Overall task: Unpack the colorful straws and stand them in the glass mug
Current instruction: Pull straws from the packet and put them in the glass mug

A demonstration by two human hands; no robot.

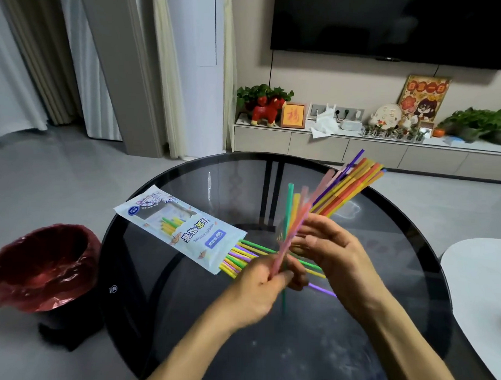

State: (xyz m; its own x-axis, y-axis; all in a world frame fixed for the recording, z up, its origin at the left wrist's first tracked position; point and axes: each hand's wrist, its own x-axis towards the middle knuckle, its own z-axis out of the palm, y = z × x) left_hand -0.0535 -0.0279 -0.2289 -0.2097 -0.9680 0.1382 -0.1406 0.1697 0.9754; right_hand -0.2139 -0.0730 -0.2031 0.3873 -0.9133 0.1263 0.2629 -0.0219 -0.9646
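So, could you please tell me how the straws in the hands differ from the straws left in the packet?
The held straws are raised and fanned upward, gripped by the left hand and right hand; the packet straws lie flat on the glass table, half inside the packet. Both bunches are mixed bright colours.

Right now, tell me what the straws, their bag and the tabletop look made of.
Straws: likely thin plastic, bright solid colours, slightly translucent. Bag: seemingly glossy printed plastic film, with a clear window. Tabletop: dark tinted glass; the legs show through and it reflects light.
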